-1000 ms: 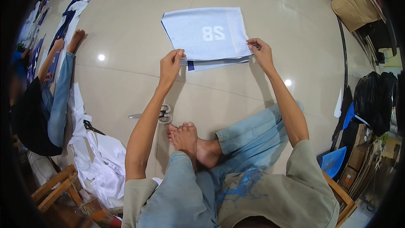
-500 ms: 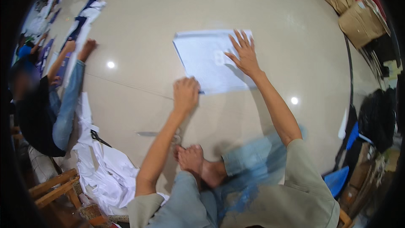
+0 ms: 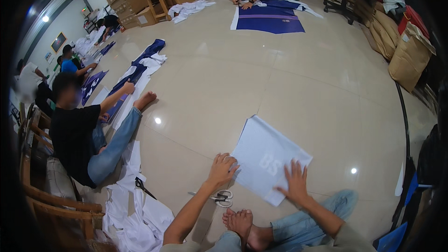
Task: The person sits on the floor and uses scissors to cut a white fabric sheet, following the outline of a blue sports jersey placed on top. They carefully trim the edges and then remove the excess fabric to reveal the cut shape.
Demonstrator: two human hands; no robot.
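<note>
A pale bluish-white fabric panel (image 3: 261,144) lies flat on the tiled floor in front of me, turned cornerwise, with faint white figures on it. My left hand (image 3: 223,171) rests at its left corner, fingers slightly bent and apart, fingertips touching the edge. My right hand (image 3: 296,182) lies on its right part with fingers spread. By my left forearm, scissors with pale handles (image 3: 225,198) lie on the floor, their blades partly behind the arm. My bare feet (image 3: 240,221) are just below the panel.
White cloth (image 3: 140,214) is heaped at my left, black-handled scissors (image 3: 144,187) on it. A co-worker (image 3: 74,130) sits beyond, handling navy and white fabric (image 3: 144,63). Another person crouches ahead over a purple panel (image 3: 268,20). Brown sacks (image 3: 410,58) and a black cable (image 3: 405,121) are right.
The view has tilted up, bringing the far room in. The fabric panel has turned cornerwise. My left hand has loosened from a closed grip at its corner; my right hand is now lower on its right part.
</note>
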